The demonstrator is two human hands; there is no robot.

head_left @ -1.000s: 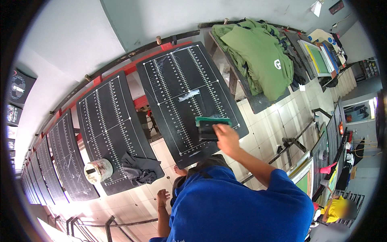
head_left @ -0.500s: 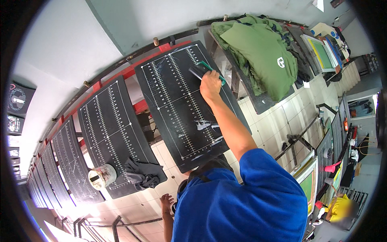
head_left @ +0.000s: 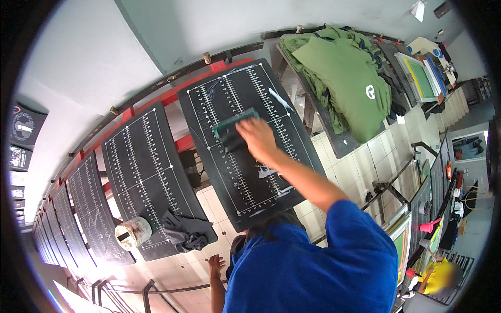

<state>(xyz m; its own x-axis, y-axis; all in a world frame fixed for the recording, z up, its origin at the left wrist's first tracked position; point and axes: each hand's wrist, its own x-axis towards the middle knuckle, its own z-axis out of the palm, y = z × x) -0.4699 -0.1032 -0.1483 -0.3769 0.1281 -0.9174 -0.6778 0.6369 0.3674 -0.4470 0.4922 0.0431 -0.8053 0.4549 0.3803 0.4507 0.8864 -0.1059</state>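
My right hand [head_left: 255,136] is closed on a green-and-black squeegee [head_left: 230,130], whose dark blade seems to rest on the black board [head_left: 219,190] in front of me. That board carries white ruled scales and corner dots. A wet whitish smear [head_left: 280,99] shows near its far right side, and a pale streaky patch [head_left: 265,171] lies beside my forearm. My left hand [head_left: 215,266] hangs low beside my body, off the board, its fingers loosely apart and holding nothing.
Left of me, another ruled board [head_left: 138,175] bears a crumpled dark cloth [head_left: 182,232]; a stained white tub [head_left: 134,232] stands beside it. Green garments [head_left: 344,78] are heaped on the board to the right. A person in yellow [head_left: 438,276] is at the far right.
My right hand has swept the squeegee left and nearer across the board, turning it. The whitish smear shows where the hand was. My left hand stays hanging low.
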